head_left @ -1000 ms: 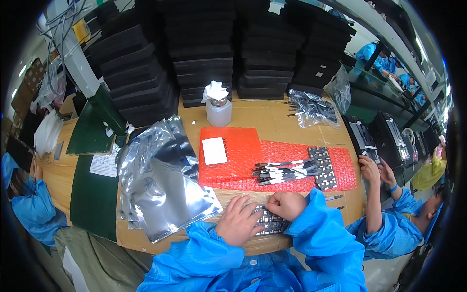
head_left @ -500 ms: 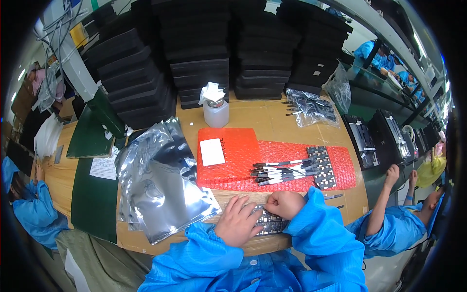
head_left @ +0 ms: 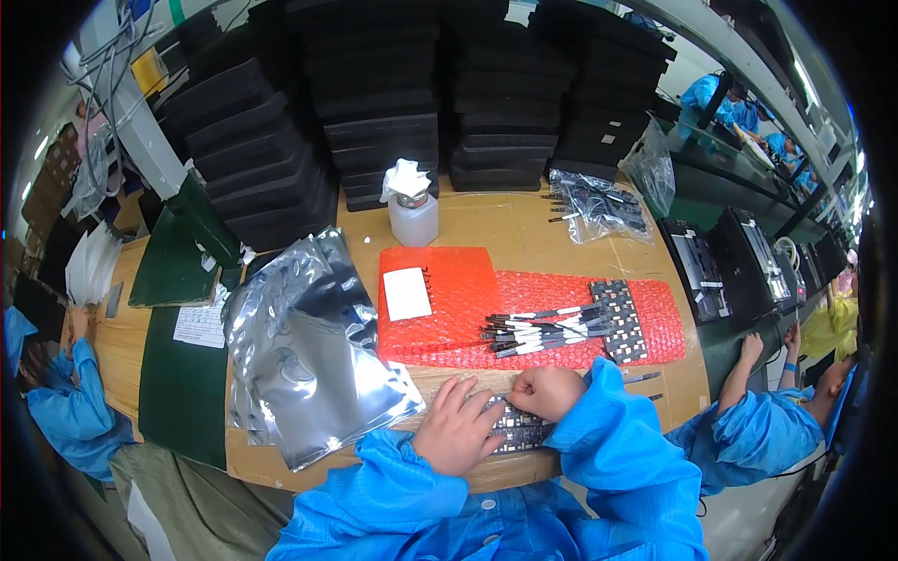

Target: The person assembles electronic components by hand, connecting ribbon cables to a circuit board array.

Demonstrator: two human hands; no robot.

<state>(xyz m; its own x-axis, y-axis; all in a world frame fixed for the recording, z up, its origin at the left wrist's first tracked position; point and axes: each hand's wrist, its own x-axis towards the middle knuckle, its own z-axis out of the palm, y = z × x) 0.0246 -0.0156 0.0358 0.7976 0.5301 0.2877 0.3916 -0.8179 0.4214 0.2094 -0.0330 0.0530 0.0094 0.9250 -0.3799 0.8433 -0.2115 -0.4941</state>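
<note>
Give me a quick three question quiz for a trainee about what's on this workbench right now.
1. True or false: both hands rest on the dark panel at the bench's near edge.
2. What lies on the red bubble wrap? A) scissors B) thin strips C) a mug
3. What lies left of the left hand?

Key: 1 true, left hand and right hand both on it. 2 B. 3 silver bags.

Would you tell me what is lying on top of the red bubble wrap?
On the red bubble wrap lie a white card, a bundle of flex strips and a dark panel; whatever lies beneath them is covered.
</note>
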